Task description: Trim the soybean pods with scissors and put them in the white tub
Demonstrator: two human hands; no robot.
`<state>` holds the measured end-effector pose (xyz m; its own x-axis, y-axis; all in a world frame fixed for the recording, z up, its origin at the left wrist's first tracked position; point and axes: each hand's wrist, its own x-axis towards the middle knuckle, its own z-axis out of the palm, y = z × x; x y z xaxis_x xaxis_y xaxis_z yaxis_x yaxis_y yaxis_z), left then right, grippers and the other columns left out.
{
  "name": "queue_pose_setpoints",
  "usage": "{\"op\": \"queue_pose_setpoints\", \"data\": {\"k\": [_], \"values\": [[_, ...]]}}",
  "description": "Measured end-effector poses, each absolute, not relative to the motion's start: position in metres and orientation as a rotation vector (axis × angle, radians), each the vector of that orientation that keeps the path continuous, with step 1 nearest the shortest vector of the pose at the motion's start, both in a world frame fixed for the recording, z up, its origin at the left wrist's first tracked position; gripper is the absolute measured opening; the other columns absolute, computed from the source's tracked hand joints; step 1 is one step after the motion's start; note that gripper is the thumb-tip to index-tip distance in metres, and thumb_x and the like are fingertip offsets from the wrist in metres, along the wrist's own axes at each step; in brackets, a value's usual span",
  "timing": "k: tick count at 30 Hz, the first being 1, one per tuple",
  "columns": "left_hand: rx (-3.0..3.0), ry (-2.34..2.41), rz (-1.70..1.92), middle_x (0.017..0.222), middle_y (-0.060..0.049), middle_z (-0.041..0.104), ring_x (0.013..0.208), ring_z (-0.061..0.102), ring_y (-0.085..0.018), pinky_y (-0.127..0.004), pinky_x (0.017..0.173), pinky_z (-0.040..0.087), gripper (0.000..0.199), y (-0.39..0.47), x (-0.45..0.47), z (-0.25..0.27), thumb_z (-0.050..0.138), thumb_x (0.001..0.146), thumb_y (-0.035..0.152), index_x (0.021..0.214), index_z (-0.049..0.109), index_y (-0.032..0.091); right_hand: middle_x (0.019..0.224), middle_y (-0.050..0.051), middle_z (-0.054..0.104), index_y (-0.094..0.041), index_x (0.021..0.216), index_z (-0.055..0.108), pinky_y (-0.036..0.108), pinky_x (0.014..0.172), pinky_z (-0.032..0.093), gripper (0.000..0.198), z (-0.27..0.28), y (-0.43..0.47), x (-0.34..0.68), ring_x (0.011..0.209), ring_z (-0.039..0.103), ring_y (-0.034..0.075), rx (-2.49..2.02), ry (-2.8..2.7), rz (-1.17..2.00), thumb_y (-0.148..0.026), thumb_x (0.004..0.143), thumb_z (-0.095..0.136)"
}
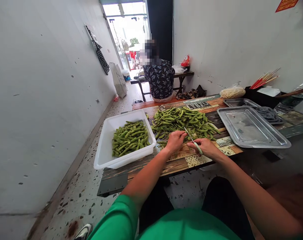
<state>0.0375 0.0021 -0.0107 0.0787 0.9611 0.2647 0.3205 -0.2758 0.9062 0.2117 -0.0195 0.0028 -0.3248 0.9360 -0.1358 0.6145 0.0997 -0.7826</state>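
Green edamame pods [180,118] lie in a loose heap on the patterned wooden table [177,164]. At the heap's near edge, my left hand [175,141] is closed in a pinch on an edamame pod, mostly hidden by the fingers. My right hand [206,148] grips a pair of scissors [196,146] with pale green handles. Their blades point up and left, with the tips close to my left fingertips. To the left, a white plastic tub [101,151] holds many more pods.
A metal tray [253,128] lies on the right, with a smaller tray [238,102], grey cloth [267,114] and bundled skewers [232,92] behind it. Another person [159,78] sits ahead, back turned, at a farther table. A white sack [118,80] stands by the left wall.
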Motion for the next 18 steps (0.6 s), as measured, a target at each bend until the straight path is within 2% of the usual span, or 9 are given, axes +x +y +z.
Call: {"op": "queue_pose_setpoints", "data": {"k": [4,10,15,18], "values": [[1.845,1.284,1.030,0.057,0.000,0.053,0.059,0.043,-0.013,-0.023,0.060,0.030,0.027,0.004,0.037,-0.014,0.049,0.082,0.028,0.064,0.065,0.017,0.046,-0.001,0.054,-0.018,0.065,0.061,0.023,0.047,0.037,0.045,0.008,-0.025,0.215,0.042,0.055,0.014,-1.543,-2.103,0.994,-0.061,0.077,0.055],[1.826,1.281,0.818,0.050,0.004,0.043,0.053,0.036,-0.010,-0.024,0.054,0.026,0.029,0.005,0.036,-0.017,0.047,0.083,0.032,0.067,0.065,0.015,0.045,0.001,0.055,-0.019,0.053,0.053,0.024,0.044,0.034,0.048,0.005,-0.031,0.218,0.040,0.051,0.014,-1.555,-2.165,0.945,-0.061,0.077,0.055],[1.726,1.232,0.790,0.047,0.005,0.041,0.048,0.032,-0.009,-0.023,0.051,0.024,0.025,0.004,0.033,-0.015,0.053,0.079,0.033,0.067,0.064,0.015,0.044,0.000,0.052,-0.019,0.053,0.052,0.024,0.043,0.034,0.052,-0.005,-0.029,0.227,0.038,0.049,0.014,-1.575,-2.109,1.025,-0.065,0.075,0.054],[1.469,1.139,0.876,0.050,0.005,0.041,0.044,0.029,-0.007,-0.022,0.045,0.021,0.022,0.004,0.032,-0.012,0.055,0.078,0.035,0.071,0.062,0.015,0.048,0.001,0.055,-0.018,0.060,0.058,0.024,0.044,0.034,0.052,-0.006,-0.027,0.237,0.043,0.053,0.015,-1.605,-2.130,0.992,-0.067,0.075,0.053]]}}
